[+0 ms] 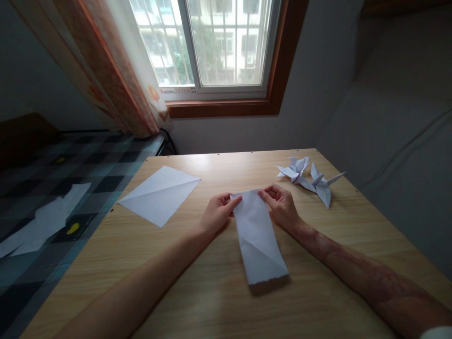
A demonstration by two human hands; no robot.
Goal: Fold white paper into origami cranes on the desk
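At the lower middle of the frame, I see one narrow folded sheet of white paper (259, 240), which lies lengthwise over the wooden tabletop (197, 292). A diagonal crease crosses its nearer half, its near edge is somewhat uneven, and a shadow falls under this edge. At its far end, around the centre of the frame, my left hand (217, 212) is pinching the left corner, with the thumb on top and the fingers curled beneath. My right hand (281, 205) is pinching the right corner of the same end in a similar manner. A white cuff (437, 333) shows in the lower right corner.

Left of the centre lies a square white sheet (160, 195), flat, with a crease running from corner to corner. Right of the centre, near the far edge of the table, two folded paper cranes (323, 183) stand close together. At the left edge, torn-looking paper (49, 221) rests on a checkered bedcover (123, 153). Farther, in the upper left, hangs an orange patterned curtain (109, 61), beside a barred sliding window (229, 52) at the upper middle.
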